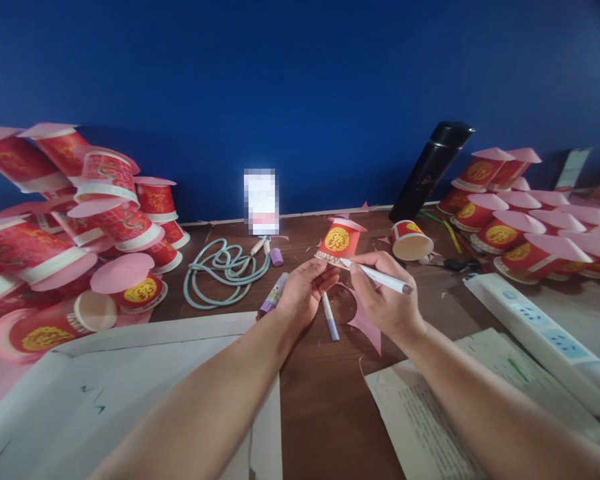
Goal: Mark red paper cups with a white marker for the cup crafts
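A red paper cup [342,239] with a yellow emblem and a pink paper disc on its upper end is at the middle of the table. My left hand [307,288] pinches the cup's white lower rim, which carries small dark marks. In my right hand [387,297] is a white marker pen [383,277], its tip at that rim and its dark end pointing right. Below my hands lies a marker cap [331,319], pale with a bluish end. Beside my left hand rests a glue stick [274,293], with a purple cap [277,257] behind it.
Piled cups [105,213] crowd the left, and more with pink cone tops [525,227] stand right. Behind are a coiled cable [225,273], a lit phone [261,203], a black bottle [433,170] and a lying cup [411,241]. Papers [430,413] and a power strip [540,333] lie right.
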Action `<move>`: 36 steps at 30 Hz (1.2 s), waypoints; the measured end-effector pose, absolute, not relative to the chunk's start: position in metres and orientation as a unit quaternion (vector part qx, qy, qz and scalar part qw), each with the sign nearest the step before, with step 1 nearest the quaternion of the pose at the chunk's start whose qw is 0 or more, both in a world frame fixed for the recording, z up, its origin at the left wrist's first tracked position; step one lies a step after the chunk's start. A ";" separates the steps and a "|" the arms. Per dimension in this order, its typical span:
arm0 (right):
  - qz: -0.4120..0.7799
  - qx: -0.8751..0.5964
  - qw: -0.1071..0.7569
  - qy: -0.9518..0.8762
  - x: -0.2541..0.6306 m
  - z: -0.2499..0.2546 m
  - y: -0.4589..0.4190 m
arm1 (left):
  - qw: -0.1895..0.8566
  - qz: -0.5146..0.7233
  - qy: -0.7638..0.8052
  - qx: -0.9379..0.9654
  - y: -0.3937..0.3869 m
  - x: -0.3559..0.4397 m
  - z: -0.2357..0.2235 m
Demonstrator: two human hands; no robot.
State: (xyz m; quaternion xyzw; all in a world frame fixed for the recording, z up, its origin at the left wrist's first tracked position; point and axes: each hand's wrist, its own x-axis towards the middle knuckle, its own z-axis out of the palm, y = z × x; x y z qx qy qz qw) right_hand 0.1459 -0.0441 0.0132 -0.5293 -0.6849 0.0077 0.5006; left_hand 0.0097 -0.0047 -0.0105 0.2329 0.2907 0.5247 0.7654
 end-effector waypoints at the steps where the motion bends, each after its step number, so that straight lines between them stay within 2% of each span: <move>1: 0.003 -0.530 0.498 -0.686 0.146 0.013 -0.044 | 0.765 0.525 0.291 0.234 -0.005 0.010 -0.011; 16: -0.037 -0.528 0.475 -0.703 0.147 0.016 -0.044 | 0.762 0.531 0.288 0.235 -0.006 0.010 -0.010; 36: 0.032 -0.553 0.475 -0.684 0.149 0.021 -0.045 | 0.759 0.522 0.297 0.250 -0.007 0.010 -0.008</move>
